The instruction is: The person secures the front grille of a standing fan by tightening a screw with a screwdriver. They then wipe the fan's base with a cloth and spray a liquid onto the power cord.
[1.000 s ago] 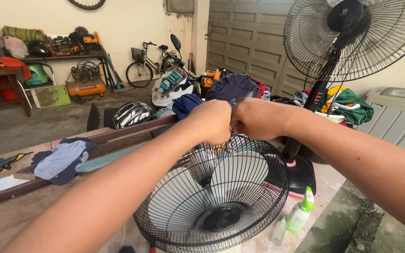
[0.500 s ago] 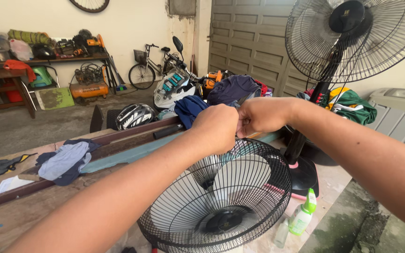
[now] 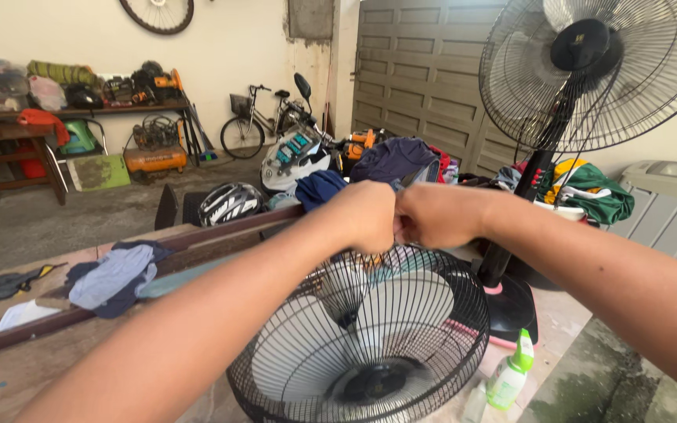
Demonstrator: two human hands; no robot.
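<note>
- Both hands, left (image 3: 370, 215) and right (image 3: 431, 215), are fisted, knuckles touching, at my black round wire fan cage's (image 3: 362, 345) top rim; cannot tell what they pinch.
- Cage sits tilted on the surface, could roll if grip slips.

The place is a home garage or carport that doubles as a storeroom and work area. A wide panelled garage door (image 3: 425, 86) closes the back, and the floor is bare concrete (image 3: 80, 211). A bicycle (image 3: 264, 121) leans by the wall, a bicycle wheel (image 3: 157, 12) hangs above, and a scooter (image 3: 295, 153) is parked nearby. A wooden shelf (image 3: 80, 110) holds tools and bags, an orange machine (image 3: 154, 157) sits beneath it, and clothes (image 3: 115, 274) and a helmet (image 3: 230, 202) lie about.
</note>
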